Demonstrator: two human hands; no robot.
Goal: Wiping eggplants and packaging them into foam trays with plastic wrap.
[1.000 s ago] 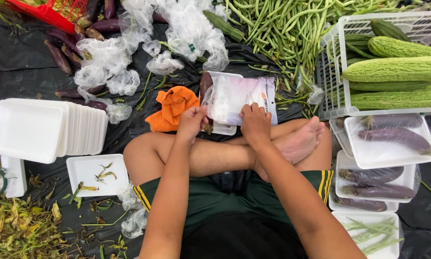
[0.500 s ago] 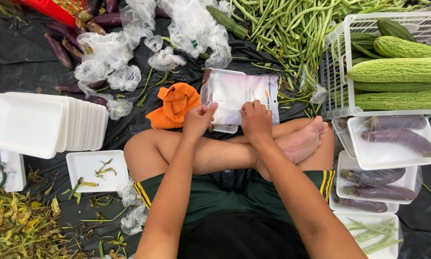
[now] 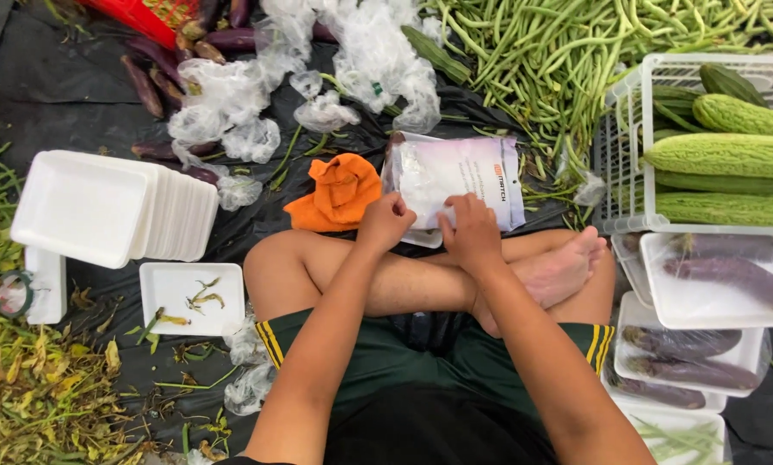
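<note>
I sit cross-legged on a black ground sheet. In front of my shins lies a clear plastic bag pack, flat and whitish-purple. My left hand has its fingers curled on the pack's near edge. My right hand pinches the same edge just to the right. Both hands touch the pack where its near corner rests over a white foam tray. An orange cloth lies just left of the pack.
A stack of white foam trays sits at left, one tray with scraps below it. Wrapped eggplant trays pile at right under a white basket of bitter gourds. Long beans, crumpled plastic and loose eggplants lie beyond.
My left hand has slid right along the pack's near edge, closer to my right hand. The pack has barely shifted.
</note>
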